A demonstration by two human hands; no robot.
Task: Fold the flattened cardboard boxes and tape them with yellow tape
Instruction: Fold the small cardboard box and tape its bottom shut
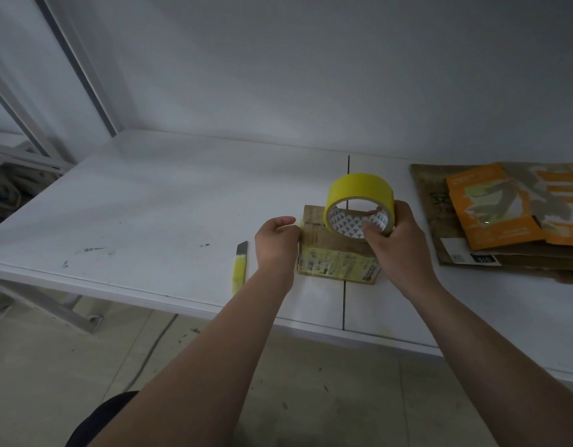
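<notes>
Now we are holding the yellow tape roll [359, 201] in our right hand [398, 240] over the small box [336, 253] mid-counter; left hand [275, 243] is pinching the tape end at its left edge. Light, stiff cardboard; best gripped by its edges.

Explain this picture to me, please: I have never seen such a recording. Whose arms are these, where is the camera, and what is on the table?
There is no machine: a person wears one camera on the head, looking down at their own bare hands. The right hand holds a roll of yellow tape above a small folded cardboard box on the white table. The left hand presses at the box's left edge, seemingly pinning the tape's end. A yellow utility knife lies left of the box. Flattened cardboard boxes are stacked on the right.
</notes>
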